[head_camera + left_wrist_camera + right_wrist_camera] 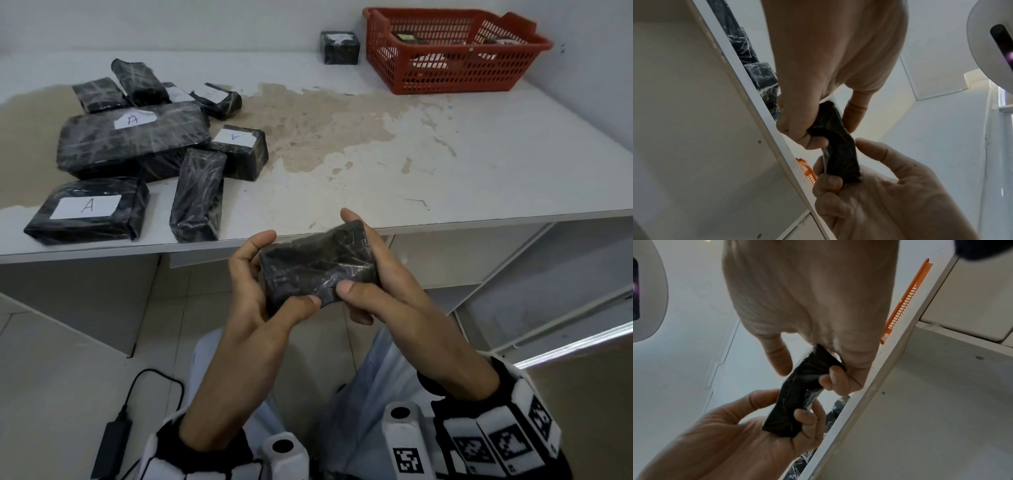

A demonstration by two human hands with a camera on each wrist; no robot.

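I hold a small black plastic-wrapped package (315, 265) in both hands, in front of the table's front edge and below its top. My left hand (274, 274) grips its left end, thumb on the near face and fingers curled behind. My right hand (359, 260) grips the right end the same way. No label shows on the package's visible face. In the left wrist view the package (838, 146) looks bent between the left hand (813, 126) above and the right hand (849, 165) below. The right wrist view shows the package (793, 395), the right hand (818, 369) and the left hand (781, 410).
Several black wrapped packages (133, 137), some with white labels marked A, lie on the left of the worn white table (445, 164). A red basket (448, 51) holding some items stands at the back right, one black package (340, 48) beside it. A black adapter (111, 445) lies on the floor.
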